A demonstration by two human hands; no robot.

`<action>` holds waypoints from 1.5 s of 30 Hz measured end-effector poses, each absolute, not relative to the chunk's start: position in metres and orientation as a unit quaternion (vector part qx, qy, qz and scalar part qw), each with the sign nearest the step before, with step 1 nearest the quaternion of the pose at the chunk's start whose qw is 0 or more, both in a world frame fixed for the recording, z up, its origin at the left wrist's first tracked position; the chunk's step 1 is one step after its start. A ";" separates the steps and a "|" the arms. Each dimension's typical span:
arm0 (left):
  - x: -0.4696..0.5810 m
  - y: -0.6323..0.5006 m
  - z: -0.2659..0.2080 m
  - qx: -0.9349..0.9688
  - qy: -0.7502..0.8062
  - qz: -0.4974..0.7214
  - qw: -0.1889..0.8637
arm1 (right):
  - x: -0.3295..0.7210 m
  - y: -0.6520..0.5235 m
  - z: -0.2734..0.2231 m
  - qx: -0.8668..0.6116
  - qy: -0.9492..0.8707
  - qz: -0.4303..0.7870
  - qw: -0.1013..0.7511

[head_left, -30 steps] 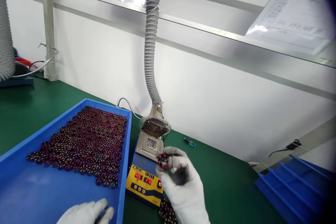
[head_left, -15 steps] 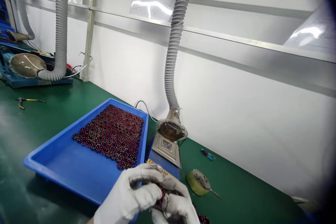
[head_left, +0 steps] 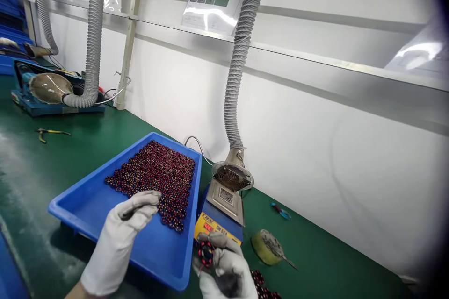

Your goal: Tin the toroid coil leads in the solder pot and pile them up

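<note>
My right hand point(head_left: 226, 264), in a grey-stained white glove, grips a small ring-shaped wound coil point(head_left: 205, 253) with red windings around a dark centre. It is low in the view, in front of the yellow-fronted heating unit point(head_left: 217, 229). My left hand point(head_left: 128, 224), also gloved, reaches over the blue tray point(head_left: 115, 219). Its thumb and fingers are drawn together at the edge of the many red and black coils point(head_left: 157, 173) packed in the tray; whatever is between the fingertips is hidden. More coils point(head_left: 261, 285) lie beside my right wrist, partly covered.
Behind the heating unit, a grey extraction hose point(head_left: 238, 65) ends in a round hood point(head_left: 233, 175). To the right are a round yellowish tin point(head_left: 264, 248) and a small blue tool point(head_left: 280, 210). Yellow-handled pliers point(head_left: 52, 132) lie left on the green bench point(head_left: 115, 124).
My hands have come apart. The left moved left over the tray, while the right stayed low with the coil, now plainly visible. The whole view shifted slightly.
</note>
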State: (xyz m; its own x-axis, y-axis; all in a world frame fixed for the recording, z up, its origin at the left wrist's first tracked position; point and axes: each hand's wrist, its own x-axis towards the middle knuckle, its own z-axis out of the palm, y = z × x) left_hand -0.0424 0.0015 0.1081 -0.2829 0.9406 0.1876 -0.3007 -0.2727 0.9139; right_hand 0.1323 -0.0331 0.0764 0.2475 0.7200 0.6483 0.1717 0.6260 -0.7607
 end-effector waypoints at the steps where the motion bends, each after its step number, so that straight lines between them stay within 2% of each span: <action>1: -0.054 0.007 0.100 0.467 0.474 0.635 0.392 | 0.133 -0.028 0.071 -0.397 -0.568 0.212 0.689; 2: -0.065 0.014 0.091 0.544 0.539 0.552 0.329 | 0.134 -0.023 0.067 -0.415 -0.563 0.222 0.680; 4: -0.084 0.028 0.075 0.587 0.585 0.480 0.289 | 0.131 -0.008 0.060 -0.458 -0.587 0.239 0.623; 7: -0.102 0.047 0.057 0.616 0.641 0.372 0.268 | 0.117 0.016 0.054 -0.554 -0.656 0.261 0.441; 10: -0.107 0.054 0.050 0.644 0.659 0.279 0.272 | 0.091 0.042 0.048 -0.593 -0.753 0.172 0.229; 13: -0.104 0.054 0.052 0.655 0.670 0.226 0.266 | 0.066 0.064 0.041 -0.545 -0.821 0.114 0.123; 18: -0.102 0.053 0.056 0.656 0.684 0.185 0.260 | 0.060 0.085 0.034 -0.544 -0.832 0.085 0.070; 22: -0.104 0.056 0.055 0.657 0.680 0.172 0.275 | 0.077 0.083 0.030 -0.588 -0.801 0.079 0.081; 24: -0.104 0.057 0.054 0.658 0.678 0.169 0.280 | 0.083 0.081 0.031 -0.601 -0.782 0.102 0.127; 28: -0.103 0.057 0.056 0.665 0.677 0.159 0.272 | 0.093 0.076 0.039 -0.613 -0.714 0.138 0.309; 30: -0.103 0.057 0.056 0.669 0.679 0.150 0.263 | 0.099 0.067 0.044 -0.611 -0.701 0.141 0.339; 32: -0.102 0.055 0.055 0.675 0.678 0.135 0.256 | 0.103 0.054 0.048 -0.601 -0.746 0.141 0.250; 35: -0.101 0.054 0.053 0.698 0.662 0.091 0.256 | 0.101 0.037 0.051 -0.569 -0.816 0.101 0.020; 37: -0.100 0.054 0.050 0.723 0.641 0.057 0.253 | 0.094 0.034 0.051 -0.560 -0.822 0.073 -0.072; 40: -0.100 0.060 0.046 0.758 0.613 0.016 0.222 | 0.084 0.041 0.048 -0.573 -0.809 0.069 -0.112; 45: -0.103 0.079 0.036 0.781 0.596 -0.043 0.184 | 0.078 0.049 0.044 -0.590 -0.798 0.065 -0.106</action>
